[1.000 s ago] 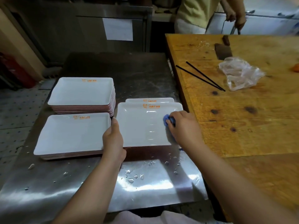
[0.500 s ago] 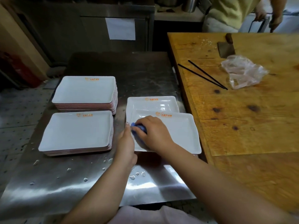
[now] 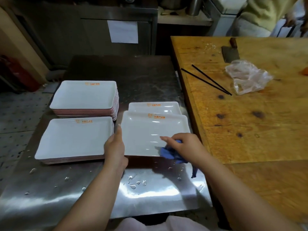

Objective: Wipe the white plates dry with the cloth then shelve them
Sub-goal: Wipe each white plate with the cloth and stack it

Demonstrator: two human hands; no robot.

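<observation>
The white rectangular plate carries an orange logo and glistens wet; the left hand grips its edge, the right hand clutches a blue cloth.

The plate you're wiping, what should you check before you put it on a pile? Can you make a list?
1. Left hand grips the top plate by its left edge: ok.
2. Right hand holds the blue cloth: ok.
3. Plate wiped dry: cannot tell; it shows shiny streaks.
4. Near pile beside it sits level to take another plate: ok.
5. Steel table dry: not ok, droplets in front.
</observation>
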